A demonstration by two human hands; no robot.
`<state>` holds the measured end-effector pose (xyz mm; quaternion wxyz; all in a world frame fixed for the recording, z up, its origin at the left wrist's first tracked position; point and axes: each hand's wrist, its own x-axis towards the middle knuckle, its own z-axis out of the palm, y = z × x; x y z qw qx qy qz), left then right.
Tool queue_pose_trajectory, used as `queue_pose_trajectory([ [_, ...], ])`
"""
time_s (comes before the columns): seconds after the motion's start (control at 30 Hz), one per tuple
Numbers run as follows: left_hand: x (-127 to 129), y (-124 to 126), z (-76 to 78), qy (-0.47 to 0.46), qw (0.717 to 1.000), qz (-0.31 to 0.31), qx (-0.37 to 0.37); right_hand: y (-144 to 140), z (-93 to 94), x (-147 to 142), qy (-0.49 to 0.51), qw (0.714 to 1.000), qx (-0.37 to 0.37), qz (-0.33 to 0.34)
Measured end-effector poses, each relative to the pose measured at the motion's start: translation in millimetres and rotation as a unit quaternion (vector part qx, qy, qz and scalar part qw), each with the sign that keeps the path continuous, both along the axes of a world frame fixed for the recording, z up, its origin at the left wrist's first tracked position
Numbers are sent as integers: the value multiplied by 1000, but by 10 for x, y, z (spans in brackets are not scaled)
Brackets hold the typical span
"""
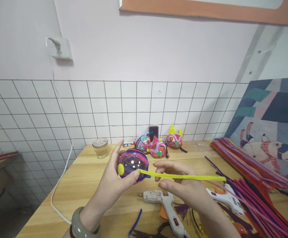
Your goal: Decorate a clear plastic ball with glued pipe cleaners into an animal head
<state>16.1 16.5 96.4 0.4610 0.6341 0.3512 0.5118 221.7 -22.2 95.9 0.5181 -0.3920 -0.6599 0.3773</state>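
My left hand point(111, 178) grips a rounded ornament point(134, 162) wound with pink, purple and blue fuzzy strips. A clear shiny dome shows on its face, and a small yellow coil point(121, 169) sits at its left side. The left thumb presses one end of a yellow pipe cleaner point(195, 177) against the ornament. From there the pipe cleaner runs right, across my right hand point(181, 180). That hand's fingers are curved, with the thumb apart from them; whether they touch the pipe cleaner is hard to see. Below lies a white glue gun point(167, 205).
Finished-looking fuzzy ornaments point(158, 148) stand at the back near a glass cup point(100, 148). Bundles of pipe cleaners point(255, 198) and a second glue gun point(229, 200) lie at the right. Scissors point(146, 234) and a blue piece point(135, 222) are at the front. A white cable point(59, 185) hangs left.
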Motion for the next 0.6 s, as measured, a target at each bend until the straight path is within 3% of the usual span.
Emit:
queue_pose_trajectory([
  [0.4,11,-44,47,-26,999,-13,-21,-69,106,-75,-57,997,32,-38],
  [0.6,20,-50,35,-32,999,-26,-32,-96,139,-119,-23,998,12,-50],
])
